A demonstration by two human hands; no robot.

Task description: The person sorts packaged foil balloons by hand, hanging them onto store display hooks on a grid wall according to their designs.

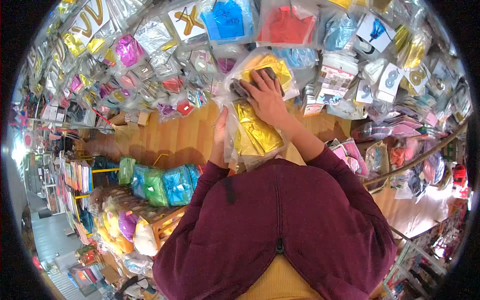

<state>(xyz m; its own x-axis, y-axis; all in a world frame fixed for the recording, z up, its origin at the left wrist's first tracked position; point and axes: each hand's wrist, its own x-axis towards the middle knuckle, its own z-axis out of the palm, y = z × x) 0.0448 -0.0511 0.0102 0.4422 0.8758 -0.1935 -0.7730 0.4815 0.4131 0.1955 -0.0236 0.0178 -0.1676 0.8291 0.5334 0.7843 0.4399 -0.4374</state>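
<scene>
Two clear plastic packets with shiny gold foil inside, one upper packet and one lower packet, lie one beyond the other in front of my chest. My right hand presses a crumpled dark grey cloth onto the upper packet, its fingers spread over the cloth. At the left edge of the lower packet is my left hand, its fingers along the clear plastic and partly hidden by it.
Hanging packets fill the far side, among them a blue one and a red one. Green and blue wrapped bundles sit at the left on a wooden rack. A curved rail runs at the right.
</scene>
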